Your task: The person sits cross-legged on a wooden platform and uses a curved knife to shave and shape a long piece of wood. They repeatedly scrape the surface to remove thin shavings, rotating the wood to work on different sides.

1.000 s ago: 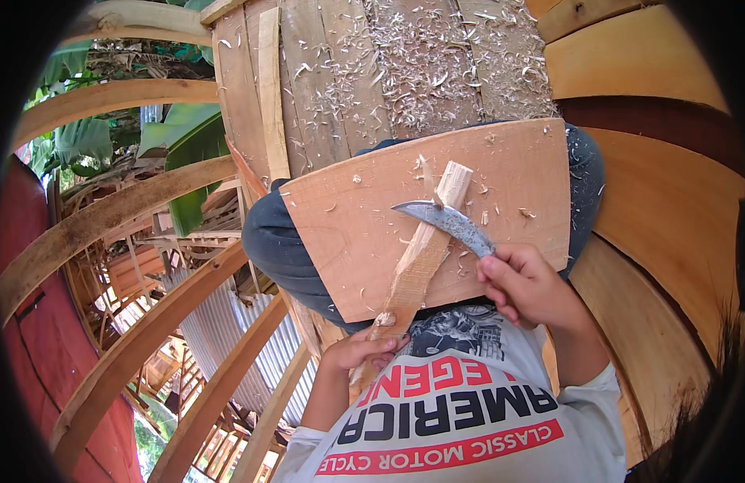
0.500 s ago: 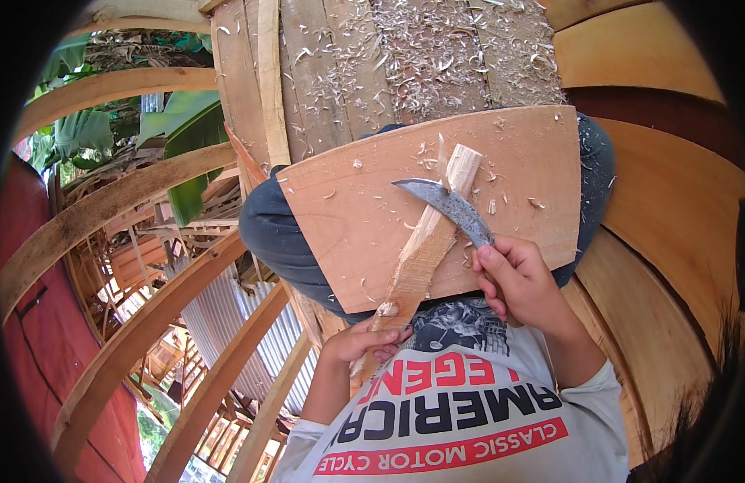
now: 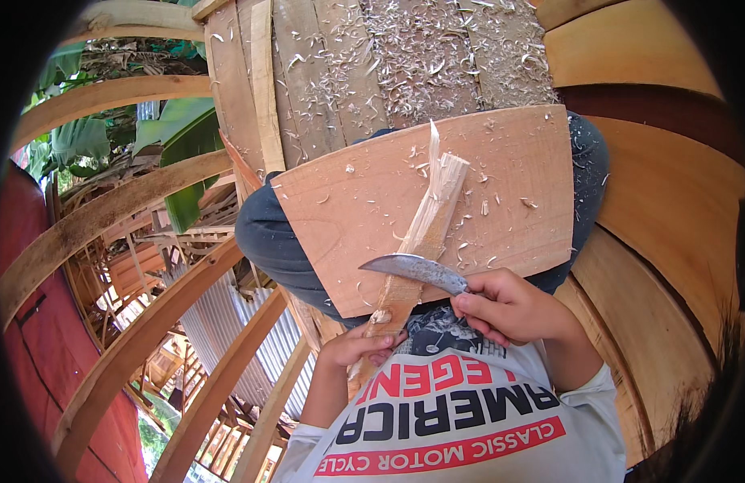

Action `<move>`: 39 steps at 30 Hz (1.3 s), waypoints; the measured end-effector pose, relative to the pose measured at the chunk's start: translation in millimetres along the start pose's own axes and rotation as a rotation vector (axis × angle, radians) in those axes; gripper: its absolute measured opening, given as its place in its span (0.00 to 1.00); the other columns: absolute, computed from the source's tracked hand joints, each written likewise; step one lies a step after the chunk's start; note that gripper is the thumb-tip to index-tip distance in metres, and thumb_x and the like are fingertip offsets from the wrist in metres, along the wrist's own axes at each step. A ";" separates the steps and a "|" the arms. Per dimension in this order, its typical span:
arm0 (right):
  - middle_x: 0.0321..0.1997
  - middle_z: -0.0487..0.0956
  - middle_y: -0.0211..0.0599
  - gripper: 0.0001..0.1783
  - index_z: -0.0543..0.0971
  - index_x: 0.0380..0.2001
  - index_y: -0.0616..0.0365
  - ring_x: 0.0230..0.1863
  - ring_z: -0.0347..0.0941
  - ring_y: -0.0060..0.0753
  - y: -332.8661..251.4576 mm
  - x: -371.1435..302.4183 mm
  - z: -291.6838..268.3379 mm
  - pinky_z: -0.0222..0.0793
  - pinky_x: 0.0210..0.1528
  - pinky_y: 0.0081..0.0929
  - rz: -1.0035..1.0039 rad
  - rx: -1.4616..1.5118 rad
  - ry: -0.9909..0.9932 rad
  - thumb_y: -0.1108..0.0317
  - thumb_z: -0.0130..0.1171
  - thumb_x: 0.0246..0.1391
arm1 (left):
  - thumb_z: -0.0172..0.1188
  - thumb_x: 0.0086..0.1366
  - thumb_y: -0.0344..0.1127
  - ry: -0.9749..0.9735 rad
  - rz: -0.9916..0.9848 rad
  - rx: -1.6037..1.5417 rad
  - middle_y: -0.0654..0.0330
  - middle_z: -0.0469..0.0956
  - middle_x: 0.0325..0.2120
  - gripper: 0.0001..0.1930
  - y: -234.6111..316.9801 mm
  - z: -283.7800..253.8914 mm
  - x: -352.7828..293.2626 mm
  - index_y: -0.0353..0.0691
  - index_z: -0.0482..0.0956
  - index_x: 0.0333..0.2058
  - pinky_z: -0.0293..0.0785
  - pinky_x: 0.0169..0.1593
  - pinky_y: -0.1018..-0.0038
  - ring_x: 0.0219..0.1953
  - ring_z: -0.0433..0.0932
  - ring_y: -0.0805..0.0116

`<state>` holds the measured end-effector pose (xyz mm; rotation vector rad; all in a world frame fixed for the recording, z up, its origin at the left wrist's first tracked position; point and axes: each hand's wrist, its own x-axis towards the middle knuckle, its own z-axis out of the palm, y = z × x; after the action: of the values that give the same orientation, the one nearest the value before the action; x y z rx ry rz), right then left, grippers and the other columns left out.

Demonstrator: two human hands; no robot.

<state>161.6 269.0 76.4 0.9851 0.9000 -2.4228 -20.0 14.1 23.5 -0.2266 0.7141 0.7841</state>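
Observation:
My left hand [image 3: 358, 346] is wrapped round the lower end of a rough wooden stick [image 3: 426, 233], close against my shirt. The stick slants up and to the right over a wooden board [image 3: 513, 193] lying across my lap. At its far end a thin sliver [image 3: 434, 149] of wood stands away from the left side. My right hand [image 3: 505, 306] grips a curved knife [image 3: 417, 267], whose handle is mostly hidden in the fingers. The grey blade crosses the stick below its middle, tip to the left.
Small shavings are scattered on the board, and many more cover the plank floor [image 3: 324, 80] ahead. Curved wooden slats [image 3: 115, 213] form an open railing on the left, with banana leaves [image 3: 183, 145] and corrugated metal sheets [image 3: 227, 322] beyond. Wide wooden planks [image 3: 662, 177] rise on the right.
My right hand has drawn the knife from near the stick's far end down toward my body. The sliver at the far end now stands out longer. My left hand keeps its hold.

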 end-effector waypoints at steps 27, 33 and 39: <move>0.14 0.66 0.23 0.15 0.70 0.29 0.60 0.10 0.60 0.12 -10.4 -2.9 -3.6 0.55 0.10 0.14 -0.057 0.117 0.214 0.62 0.43 0.65 | 0.57 0.64 0.42 0.171 0.000 0.142 0.70 0.66 0.21 0.14 0.5 15.4 -2.2 0.38 0.71 0.40 0.56 0.24 0.84 0.22 0.63 0.82; 0.14 0.66 0.22 0.15 0.70 0.28 0.58 0.10 0.59 0.12 -0.6 -3.3 10.3 0.55 0.10 0.13 -0.026 0.079 0.106 0.60 0.42 0.65 | 0.56 0.64 0.41 0.139 0.013 0.188 0.70 0.66 0.21 0.12 3.7 19.3 -5.6 0.39 0.72 0.40 0.57 0.24 0.84 0.22 0.63 0.82; 0.13 0.66 0.22 0.16 0.70 0.27 0.58 0.09 0.60 0.12 4.7 -3.9 9.3 0.53 0.09 0.12 -0.009 0.044 0.112 0.60 0.42 0.65 | 0.56 0.65 0.41 0.181 -0.050 0.154 0.70 0.66 0.21 0.13 6.0 22.4 -6.4 0.38 0.71 0.40 0.57 0.24 0.84 0.22 0.63 0.81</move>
<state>162.4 259.6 82.4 1.1458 0.8931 -2.4244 -16.2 24.5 44.9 -0.1765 0.9320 0.6631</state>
